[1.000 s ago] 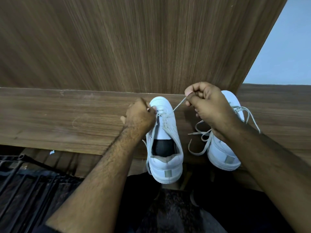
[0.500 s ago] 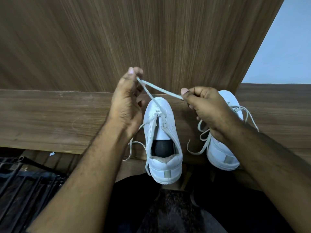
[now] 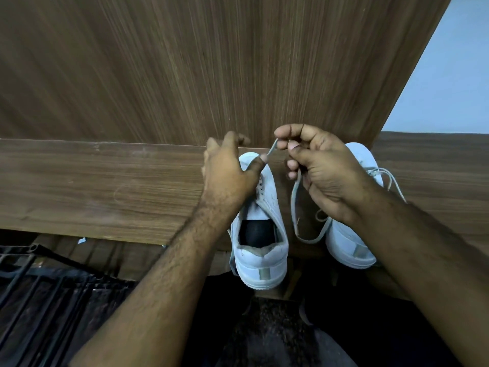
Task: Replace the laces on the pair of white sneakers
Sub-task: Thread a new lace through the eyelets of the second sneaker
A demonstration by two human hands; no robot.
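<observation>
Now your right hand (image 3: 325, 170) pinches the lace (image 3: 293, 200) near its tip between thumb and forefinger, and the slack drops in a loop between the two sneakers. Your left hand (image 3: 229, 170) sits over the toe end of the left sneaker (image 3: 260, 234), thumb touching the lace, other fingers loosely spread; likely steadying the shoe while you pull lace free. Both shoes rest heels toward you on the wooden ledge (image 3: 105, 186), toes against the wooden panel (image 3: 211, 70). The right sneaker (image 3: 349, 242) has its lace in, hanging loose.
</observation>
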